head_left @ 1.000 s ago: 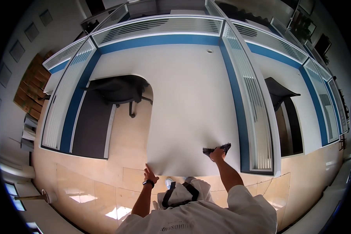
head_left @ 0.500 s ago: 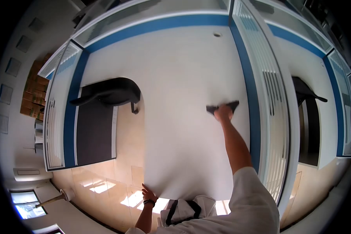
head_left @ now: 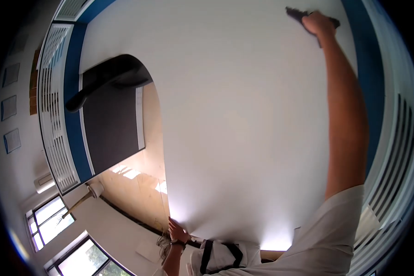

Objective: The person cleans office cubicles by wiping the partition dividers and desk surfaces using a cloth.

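Note:
My right hand [head_left: 319, 25] is closed around a black brush [head_left: 296, 14] and holds it on the white tabletop [head_left: 244, 124]. The brush is wide and dark, and its ends stick out on both sides of my fist; the grip itself is hidden. It lies at the far right of the tabletop, near the blue border. At the near left corner, my left hand [head_left: 178, 233] rests against the table edge with its fingers stretched out and nothing held. A dark band is on that wrist.
A black chair [head_left: 117, 76] stands left of the table's curved edge, by a dark panel [head_left: 112, 124]. A blue-and-white partition [head_left: 372, 60] runs along the right. A pale bag with black straps [head_left: 223, 255] is at my front, and a potted plant [head_left: 95, 189] stands on the floor.
My right hand has pushed the brush farther away and to the right across the tabletop, with the arm stretched out. The view has shifted and turned; my left hand stays at the corner.

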`<state>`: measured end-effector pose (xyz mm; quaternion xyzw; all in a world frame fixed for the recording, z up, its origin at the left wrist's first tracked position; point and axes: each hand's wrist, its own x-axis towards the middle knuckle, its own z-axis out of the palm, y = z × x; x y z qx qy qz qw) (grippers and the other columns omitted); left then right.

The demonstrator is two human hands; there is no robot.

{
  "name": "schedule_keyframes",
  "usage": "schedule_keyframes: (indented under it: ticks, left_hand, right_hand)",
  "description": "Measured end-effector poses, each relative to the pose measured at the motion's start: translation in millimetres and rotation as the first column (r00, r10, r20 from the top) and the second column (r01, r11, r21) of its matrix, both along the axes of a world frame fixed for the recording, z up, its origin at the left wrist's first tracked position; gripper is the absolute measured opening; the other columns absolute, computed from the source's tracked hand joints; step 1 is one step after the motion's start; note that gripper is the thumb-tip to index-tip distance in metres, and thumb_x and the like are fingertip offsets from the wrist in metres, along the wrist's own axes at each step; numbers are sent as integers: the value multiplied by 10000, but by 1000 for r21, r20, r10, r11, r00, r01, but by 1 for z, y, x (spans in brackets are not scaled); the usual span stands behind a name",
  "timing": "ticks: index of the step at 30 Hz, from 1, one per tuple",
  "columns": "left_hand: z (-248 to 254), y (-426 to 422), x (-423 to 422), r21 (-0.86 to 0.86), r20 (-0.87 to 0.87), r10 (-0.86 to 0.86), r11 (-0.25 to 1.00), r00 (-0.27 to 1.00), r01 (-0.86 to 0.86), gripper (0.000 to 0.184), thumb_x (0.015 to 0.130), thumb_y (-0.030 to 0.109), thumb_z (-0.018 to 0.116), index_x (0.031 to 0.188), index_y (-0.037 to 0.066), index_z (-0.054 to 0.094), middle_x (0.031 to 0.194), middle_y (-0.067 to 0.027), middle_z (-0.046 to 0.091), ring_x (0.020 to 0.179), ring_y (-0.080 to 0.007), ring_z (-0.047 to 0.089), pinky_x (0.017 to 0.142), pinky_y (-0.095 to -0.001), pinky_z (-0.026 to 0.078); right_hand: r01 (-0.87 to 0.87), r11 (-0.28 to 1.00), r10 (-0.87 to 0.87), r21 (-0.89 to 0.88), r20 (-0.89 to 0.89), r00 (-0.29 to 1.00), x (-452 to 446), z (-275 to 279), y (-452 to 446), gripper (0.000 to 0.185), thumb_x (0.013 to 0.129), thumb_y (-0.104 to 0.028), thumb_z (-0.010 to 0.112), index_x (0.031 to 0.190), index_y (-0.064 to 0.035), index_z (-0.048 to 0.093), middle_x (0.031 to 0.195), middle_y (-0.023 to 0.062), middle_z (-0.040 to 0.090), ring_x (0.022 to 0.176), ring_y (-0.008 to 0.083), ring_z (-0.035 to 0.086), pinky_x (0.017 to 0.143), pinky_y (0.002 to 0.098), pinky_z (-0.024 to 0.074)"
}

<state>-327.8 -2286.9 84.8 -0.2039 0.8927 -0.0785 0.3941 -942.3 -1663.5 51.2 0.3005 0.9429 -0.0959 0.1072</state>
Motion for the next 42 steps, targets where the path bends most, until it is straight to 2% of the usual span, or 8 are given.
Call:
schedule_keyframes:
  ticks: [4,10,16,21,25,28,30,42]
  left_hand:
    - [4,3,2,17,-146,-93,995,985,97,1034,683,229,674,1369,-117,-18,1285,-315,293,1149,-437,369,1000,-473,317]
    - [-9,4,0,71,-157,-29,997,987,41,1004,709,243,659,1385,-83,-7,1189,-292,368,1064,-419,426,892,-461,423]
    - [-29,-4,1,197,-349,-76,968,934,153,1077,679,337,717,1391,-67,16,1129,-250,399,984,-385,468,809,-437,484]
    - [-45,-16,-6,332,-293,-42,932,955,143,1291,538,286,845,1409,15,-69,1245,-250,369,1108,-406,444,860,-464,477]
    - [-68,-44,-13,537,-306,-34,819,951,202,1283,566,288,836,1405,28,-99,1256,-281,351,1121,-436,437,888,-475,459]
    - [-91,-65,-26,710,-386,-62,617,920,339,1229,610,316,810,1403,34,-86,1283,-310,323,1160,-451,414,925,-474,434]
    - [-79,-68,-37,810,-206,-52,551,977,200,1172,671,423,751,1397,-7,-62,1371,-301,263,1246,-428,336,1006,-467,356]
    - [-109,-65,-43,807,-353,-14,501,936,312,745,819,406,599,1319,-27,257,1249,-296,442,1135,-426,465,950,-460,406]
  right_hand:
    - [-16,997,24,80,-98,995,-4,-19,13,523,795,-347,464,1249,-90,503,1179,150,586,1019,327,599,847,447,470]
    - [-16,1000,16,-6,72,997,70,-6,-24,503,807,-340,480,1246,-96,468,1201,177,552,1108,340,536,891,446,455]
    - [-54,998,55,-30,25,998,231,-7,-94,531,776,-373,570,1196,-78,435,1139,219,524,1024,386,559,836,477,477]
    - [-76,996,76,-51,-3,997,397,0,-175,545,732,-341,577,1179,-70,423,1102,230,494,962,408,566,801,495,488]
    - [-72,992,67,-102,-53,996,513,-4,-241,479,713,-317,591,1088,-65,433,1068,226,489,950,424,549,788,512,475]
    - [-10,991,-1,-133,-88,996,581,-1,-291,449,700,-295,588,1056,-72,432,1067,227,467,999,426,508,817,534,442]
    - [16,983,-34,-182,-93,995,616,12,-324,424,693,-289,584,1024,-73,430,1055,223,456,1013,424,489,829,541,423]
    - [99,970,-119,-224,-77,990,674,7,-404,452,699,-268,577,1067,-49,431,1066,232,460,1013,428,489,845,521,425]
